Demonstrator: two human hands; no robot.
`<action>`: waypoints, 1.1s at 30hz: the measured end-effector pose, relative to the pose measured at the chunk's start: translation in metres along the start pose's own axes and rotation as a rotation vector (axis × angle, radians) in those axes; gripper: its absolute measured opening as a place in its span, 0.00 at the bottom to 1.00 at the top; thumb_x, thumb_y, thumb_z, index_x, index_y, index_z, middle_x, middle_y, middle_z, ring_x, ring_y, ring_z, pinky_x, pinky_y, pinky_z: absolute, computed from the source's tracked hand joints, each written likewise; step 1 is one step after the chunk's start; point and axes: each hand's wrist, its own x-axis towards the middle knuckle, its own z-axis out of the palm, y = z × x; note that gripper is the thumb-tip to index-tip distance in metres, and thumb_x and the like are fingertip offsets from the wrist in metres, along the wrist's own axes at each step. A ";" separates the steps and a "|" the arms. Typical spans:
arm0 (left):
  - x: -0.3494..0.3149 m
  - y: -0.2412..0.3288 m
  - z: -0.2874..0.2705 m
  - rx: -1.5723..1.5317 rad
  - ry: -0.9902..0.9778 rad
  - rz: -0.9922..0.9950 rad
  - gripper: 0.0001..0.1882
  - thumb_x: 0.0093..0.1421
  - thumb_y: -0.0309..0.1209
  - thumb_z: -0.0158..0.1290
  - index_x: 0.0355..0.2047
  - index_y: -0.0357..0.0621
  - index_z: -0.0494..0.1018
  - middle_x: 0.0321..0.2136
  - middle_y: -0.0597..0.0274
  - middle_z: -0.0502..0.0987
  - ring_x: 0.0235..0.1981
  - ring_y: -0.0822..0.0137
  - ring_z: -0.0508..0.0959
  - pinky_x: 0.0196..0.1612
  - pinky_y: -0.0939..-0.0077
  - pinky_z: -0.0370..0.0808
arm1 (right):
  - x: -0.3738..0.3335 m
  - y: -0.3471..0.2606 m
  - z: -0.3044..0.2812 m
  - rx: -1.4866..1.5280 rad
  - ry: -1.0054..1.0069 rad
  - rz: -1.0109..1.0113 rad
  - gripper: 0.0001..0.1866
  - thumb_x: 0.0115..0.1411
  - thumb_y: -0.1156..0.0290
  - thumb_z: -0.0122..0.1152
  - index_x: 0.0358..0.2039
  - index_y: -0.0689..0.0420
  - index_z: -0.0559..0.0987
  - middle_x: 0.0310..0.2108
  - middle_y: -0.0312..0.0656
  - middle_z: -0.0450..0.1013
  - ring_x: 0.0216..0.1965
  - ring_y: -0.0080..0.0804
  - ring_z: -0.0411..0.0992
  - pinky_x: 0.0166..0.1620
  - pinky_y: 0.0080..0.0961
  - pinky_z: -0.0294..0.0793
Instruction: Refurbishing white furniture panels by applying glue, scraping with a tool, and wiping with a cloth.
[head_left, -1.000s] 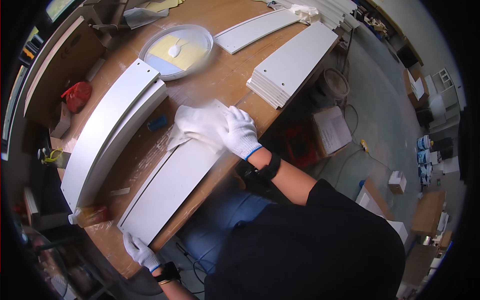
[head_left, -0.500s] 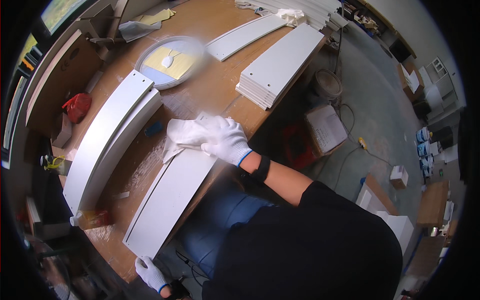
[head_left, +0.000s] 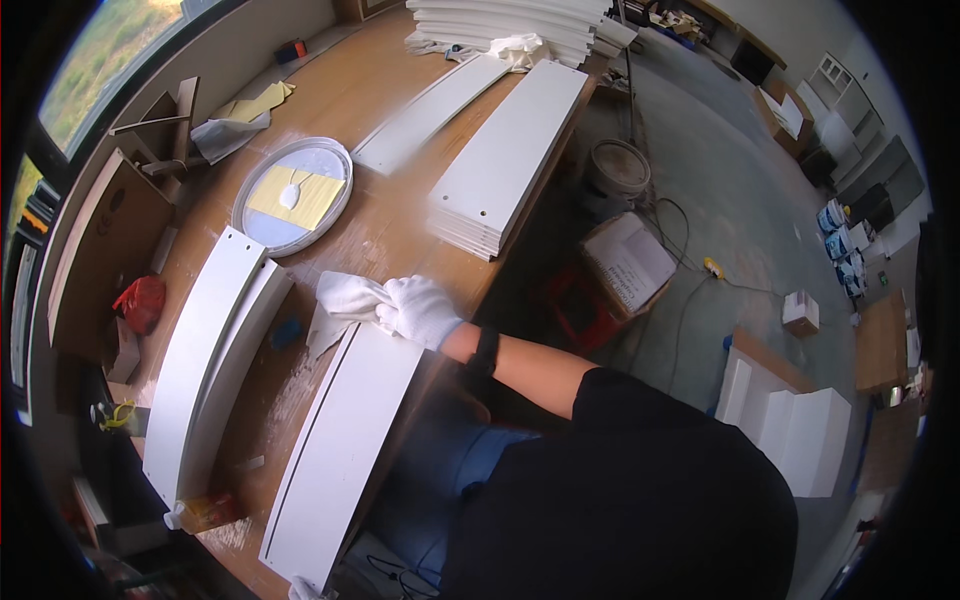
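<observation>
A long white curved panel with a dark groove along one edge lies along the near side of the wooden table. Over its far end, my right hand in a white knit glove is closed on a bunched white cloth, which drapes over the panel's end. At the near end, the gloved fingertips of my left hand grip the panel's edge; most of that hand is cut off by the lower border. Left of this panel, more white curved panels stand stacked on the table.
The table also carries a round white lid with yellow sandpaper, a panel stack and an orange-labelled bottle. On the floor to the right are a bucket, a cardboard box and cables.
The view has shifted, so the table's far end shows more and my left hand has slid mostly out at the bottom. My right hand still grips the cloth at the panel's far end.
</observation>
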 end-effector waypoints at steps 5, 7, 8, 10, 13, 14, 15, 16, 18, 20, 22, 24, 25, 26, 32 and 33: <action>-0.017 0.044 0.004 -0.327 -0.278 -0.021 0.19 0.66 0.34 0.46 0.52 0.34 0.66 0.39 0.51 0.74 0.35 0.64 0.74 0.36 0.69 0.73 | 0.034 0.010 -0.007 0.191 -0.172 0.262 0.19 0.55 0.53 0.58 0.39 0.54 0.73 0.34 0.49 0.76 0.39 0.51 0.73 0.44 0.44 0.72; -0.048 0.090 0.020 -0.044 -0.229 0.066 0.19 0.67 0.34 0.44 0.53 0.33 0.66 0.45 0.51 0.73 0.44 0.60 0.73 0.48 0.65 0.70 | 0.039 0.016 -0.008 0.130 0.030 0.130 0.21 0.55 0.53 0.59 0.42 0.54 0.73 0.37 0.49 0.75 0.42 0.51 0.72 0.45 0.44 0.71; -0.050 0.094 0.020 -0.045 -0.219 0.066 0.19 0.67 0.34 0.44 0.53 0.33 0.66 0.45 0.51 0.73 0.44 0.60 0.73 0.48 0.65 0.70 | 0.040 0.016 -0.011 0.070 0.235 0.000 0.24 0.54 0.52 0.60 0.46 0.54 0.72 0.41 0.49 0.74 0.44 0.51 0.70 0.47 0.43 0.70; -0.052 0.098 0.019 0.144 -0.233 0.137 0.20 0.68 0.33 0.43 0.55 0.31 0.65 0.49 0.49 0.72 0.50 0.58 0.69 0.56 0.63 0.64 | 0.033 0.018 -0.018 -0.020 0.267 -0.044 0.28 0.53 0.52 0.62 0.50 0.53 0.70 0.46 0.46 0.71 0.49 0.47 0.68 0.50 0.41 0.68; -0.040 0.076 0.001 -0.047 -0.242 0.163 0.20 0.67 0.34 0.44 0.54 0.33 0.66 0.47 0.50 0.72 0.47 0.59 0.71 0.51 0.64 0.68 | -0.016 -0.007 -0.047 0.322 0.097 -0.142 0.21 0.56 0.54 0.60 0.44 0.55 0.74 0.38 0.44 0.76 0.39 0.41 0.74 0.44 0.37 0.73; -0.038 0.075 -0.002 -0.047 -0.237 0.160 0.20 0.67 0.34 0.44 0.54 0.33 0.66 0.47 0.50 0.72 0.47 0.59 0.71 0.51 0.64 0.68 | -0.039 -0.011 -0.049 0.417 -0.179 -0.020 0.19 0.58 0.55 0.59 0.42 0.56 0.76 0.35 0.43 0.77 0.36 0.39 0.76 0.41 0.35 0.75; -0.036 0.074 -0.004 -0.195 -0.275 0.114 0.19 0.66 0.34 0.45 0.53 0.34 0.66 0.46 0.51 0.72 0.45 0.60 0.72 0.49 0.64 0.69 | -0.056 -0.017 -0.053 0.640 -0.478 0.168 0.18 0.60 0.56 0.58 0.41 0.58 0.76 0.32 0.43 0.77 0.34 0.38 0.77 0.39 0.33 0.76; -0.037 0.073 -0.007 -0.340 -0.309 0.070 0.19 0.65 0.34 0.46 0.52 0.34 0.67 0.45 0.51 0.73 0.43 0.60 0.73 0.46 0.64 0.71 | -0.072 -0.022 -0.054 0.859 -0.779 0.362 0.18 0.62 0.56 0.56 0.39 0.59 0.77 0.29 0.43 0.78 0.32 0.37 0.78 0.38 0.31 0.77; -0.041 0.074 -0.009 -0.396 -0.285 0.087 0.19 0.65 0.35 0.47 0.51 0.35 0.67 0.44 0.52 0.73 0.42 0.61 0.73 0.44 0.64 0.71 | -0.095 -0.035 -0.052 0.955 -1.019 0.599 0.19 0.62 0.56 0.56 0.40 0.60 0.76 0.32 0.43 0.77 0.37 0.35 0.77 0.41 0.30 0.77; -0.048 0.083 -0.008 -0.451 -0.260 0.106 0.19 0.64 0.36 0.48 0.50 0.36 0.67 0.43 0.52 0.73 0.40 0.61 0.73 0.41 0.65 0.72 | -0.108 -0.033 -0.029 1.195 -1.018 0.671 0.18 0.62 0.57 0.57 0.41 0.60 0.76 0.35 0.43 0.76 0.39 0.35 0.76 0.43 0.31 0.77; -0.060 0.096 -0.005 -0.347 -0.259 0.279 0.22 0.63 0.39 0.50 0.51 0.35 0.66 0.45 0.51 0.72 0.40 0.61 0.72 0.41 0.64 0.71 | -0.108 -0.033 -0.014 1.587 -0.994 0.730 0.16 0.61 0.63 0.59 0.44 0.61 0.74 0.43 0.45 0.74 0.44 0.36 0.75 0.49 0.32 0.75; -0.054 0.089 -0.019 -0.314 -0.295 0.309 0.24 0.61 0.40 0.52 0.52 0.35 0.66 0.45 0.51 0.72 0.40 0.61 0.72 0.42 0.64 0.71 | -0.108 -0.033 0.010 1.853 -0.893 0.768 0.13 0.61 0.70 0.57 0.45 0.60 0.73 0.44 0.46 0.74 0.44 0.37 0.75 0.51 0.33 0.74; -0.053 0.085 -0.025 -0.287 -0.341 0.338 0.27 0.60 0.41 0.54 0.53 0.35 0.65 0.46 0.50 0.71 0.41 0.61 0.72 0.43 0.64 0.71 | -0.107 -0.035 0.017 1.852 -0.905 0.768 0.13 0.61 0.70 0.57 0.45 0.60 0.73 0.44 0.46 0.74 0.44 0.37 0.75 0.51 0.33 0.74; -0.057 0.086 -0.026 -0.289 -0.329 0.329 0.27 0.60 0.41 0.54 0.53 0.35 0.65 0.46 0.50 0.71 0.41 0.61 0.72 0.43 0.64 0.71 | -0.103 -0.042 0.017 1.914 -0.924 0.786 0.12 0.60 0.72 0.57 0.44 0.60 0.73 0.44 0.46 0.74 0.44 0.37 0.75 0.50 0.33 0.74; -0.045 0.078 -0.043 -0.239 -0.226 0.334 0.17 0.60 0.30 0.51 0.47 0.32 0.68 0.36 0.54 0.75 0.35 0.64 0.74 0.43 0.72 0.71 | -0.072 -0.069 0.002 1.768 -0.959 0.675 0.13 0.57 0.76 0.58 0.44 0.59 0.73 0.38 0.39 0.75 0.43 0.35 0.74 0.49 0.39 0.74; -0.042 0.079 -0.035 -0.231 -0.118 0.425 0.14 0.60 0.26 0.50 0.46 0.34 0.69 0.35 0.57 0.75 0.34 0.67 0.74 0.42 0.74 0.71 | -0.065 -0.069 0.002 1.665 -0.954 0.568 0.15 0.57 0.75 0.60 0.46 0.60 0.72 0.39 0.41 0.75 0.44 0.37 0.74 0.50 0.39 0.74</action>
